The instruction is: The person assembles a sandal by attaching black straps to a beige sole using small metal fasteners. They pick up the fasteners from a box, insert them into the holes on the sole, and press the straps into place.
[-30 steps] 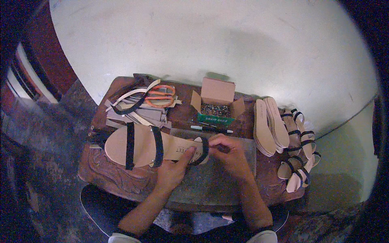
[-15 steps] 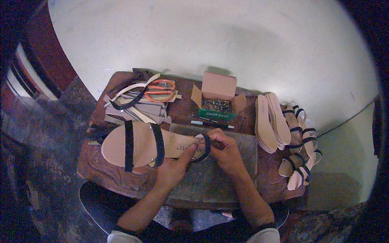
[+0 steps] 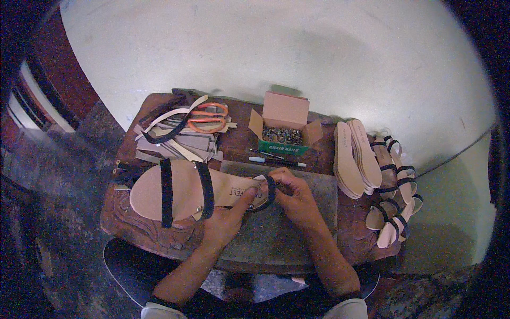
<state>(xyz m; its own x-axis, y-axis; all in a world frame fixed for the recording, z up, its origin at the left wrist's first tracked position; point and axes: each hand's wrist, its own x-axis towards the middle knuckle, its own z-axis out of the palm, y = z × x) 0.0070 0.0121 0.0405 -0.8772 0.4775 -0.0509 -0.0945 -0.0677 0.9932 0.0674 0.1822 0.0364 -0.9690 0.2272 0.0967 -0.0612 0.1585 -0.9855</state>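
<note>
A tan sandal (image 3: pixel 183 189) with two black straps across its front lies sideways above the wooden table, its toe toward the left. My left hand (image 3: pixel 232 217) grips it near the heel, the thumb on top of the insole. At the heel end a black back strap (image 3: pixel 271 189) loops upward. My right hand (image 3: pixel 291 194) is closed at that strap, its fingertips pinched against the outer side. Whether those fingers hold anything besides the strap cannot be made out. Small metal studs show at the ends of the straps.
Behind the sandal stands an open box of small nails (image 3: pixel 283 136), with a pen (image 3: pixel 277 161) before it. Orange-handled scissors (image 3: pixel 208 118) rest on strap pieces (image 3: pixel 178 146) at the back left. Stacked insoles (image 3: pixel 350 159) and strapped sandals (image 3: pixel 396 175) occupy the table's right side.
The sandal's front has shifted very slightly left, and my right fingers have changed position a little at the heel strap. Both hands keep their grip.
</note>
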